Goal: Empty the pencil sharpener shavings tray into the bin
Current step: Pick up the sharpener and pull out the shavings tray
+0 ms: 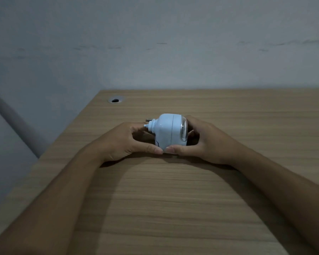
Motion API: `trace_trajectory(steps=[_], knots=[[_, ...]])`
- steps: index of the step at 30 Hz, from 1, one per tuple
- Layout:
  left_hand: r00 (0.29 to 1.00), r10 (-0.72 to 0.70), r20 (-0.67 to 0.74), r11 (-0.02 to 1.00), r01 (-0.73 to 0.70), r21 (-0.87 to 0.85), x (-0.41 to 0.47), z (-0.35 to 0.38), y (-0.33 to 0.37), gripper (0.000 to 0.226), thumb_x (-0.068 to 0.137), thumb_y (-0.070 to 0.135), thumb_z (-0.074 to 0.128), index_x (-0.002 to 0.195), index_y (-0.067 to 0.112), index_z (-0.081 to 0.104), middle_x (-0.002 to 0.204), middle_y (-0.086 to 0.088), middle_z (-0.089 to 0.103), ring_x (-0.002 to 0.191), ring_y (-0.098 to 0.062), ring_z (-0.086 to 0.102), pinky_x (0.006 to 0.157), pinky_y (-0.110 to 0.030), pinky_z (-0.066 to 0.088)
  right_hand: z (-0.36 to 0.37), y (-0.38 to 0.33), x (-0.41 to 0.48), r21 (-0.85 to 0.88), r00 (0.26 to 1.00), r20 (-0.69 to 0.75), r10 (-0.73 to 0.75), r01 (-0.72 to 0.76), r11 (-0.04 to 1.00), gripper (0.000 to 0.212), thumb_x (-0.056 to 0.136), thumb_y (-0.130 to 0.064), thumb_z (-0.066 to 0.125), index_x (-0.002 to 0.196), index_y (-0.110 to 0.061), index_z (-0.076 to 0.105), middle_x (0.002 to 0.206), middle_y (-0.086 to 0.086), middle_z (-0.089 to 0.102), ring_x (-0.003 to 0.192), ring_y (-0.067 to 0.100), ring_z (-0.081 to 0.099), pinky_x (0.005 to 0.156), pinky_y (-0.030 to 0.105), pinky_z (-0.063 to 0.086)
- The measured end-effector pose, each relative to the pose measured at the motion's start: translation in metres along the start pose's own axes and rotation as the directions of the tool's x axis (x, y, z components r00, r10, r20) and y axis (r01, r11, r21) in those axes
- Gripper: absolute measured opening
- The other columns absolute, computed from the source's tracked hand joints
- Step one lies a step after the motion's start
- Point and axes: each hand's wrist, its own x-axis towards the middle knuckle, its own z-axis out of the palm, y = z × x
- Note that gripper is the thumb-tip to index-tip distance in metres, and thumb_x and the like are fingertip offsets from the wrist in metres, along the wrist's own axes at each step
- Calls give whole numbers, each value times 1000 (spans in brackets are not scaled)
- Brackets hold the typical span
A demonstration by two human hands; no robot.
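Note:
A small white pencil sharpener (167, 131) stands on the wooden table (173, 199), its crank end pointing left and a clear rounded part (184, 131) on its right side. My left hand (123, 142) cups its left side, thumb at the lower front edge and fingers near the crank. From the right, my right hand (203, 142) wraps the clear end, its thumb meeting the left thumb at the base. Both hands touch the sharpener. No bin is in view.
A round cable hole (115, 100) with a metal rim sits at the table's back left corner. A grey wall rises just behind the table. The table's left edge runs diagonally, with a grey pipe (17, 122) beyond it.

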Motion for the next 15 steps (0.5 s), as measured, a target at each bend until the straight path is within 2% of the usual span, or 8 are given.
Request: trace_trajectory(steps=[3,5,8,12,15], knots=[[999,-5,-35,999,6,33,-1,-3,-3,53,82,32,95,132,38,79,130,19,82,130,-2,73,125,-42,47,-1,5,1,-2,1000,7,4,-4,1000,72,85,-50,93,149,-36,62,127,-17,77,114,3,75,100,31,62],[999,-4,-54,1000,4,4,-6,-3,-5,57,83,27,95,136,35,77,135,20,80,134,0,70,126,-41,45,-3,9,0,-23,1000,11,20,-20,1000,73,84,-51,93,147,-34,60,128,-17,75,115,3,73,101,34,61],[995,24,-98,1000,-24,1,-18,1,-8,51,88,21,93,136,28,77,137,17,79,134,-2,70,125,-40,47,-8,11,-4,-16,999,35,20,-19,1000,75,83,-51,93,147,-33,59,130,-17,74,118,5,73,105,38,61],[981,30,-194,994,-8,111,-43,5,-8,51,89,31,92,137,35,75,135,21,78,133,1,69,124,-43,49,-10,10,-10,-5,999,41,11,-11,1000,76,86,-41,93,153,-33,57,134,-17,74,121,4,73,109,36,59],[972,24,-234,993,5,122,-67,7,-7,52,89,30,92,137,37,75,134,23,78,133,1,68,123,-41,49,-12,7,-14,-14,999,29,14,-14,1000,75,87,-42,93,153,-36,57,131,-16,76,117,6,75,107,39,61]])
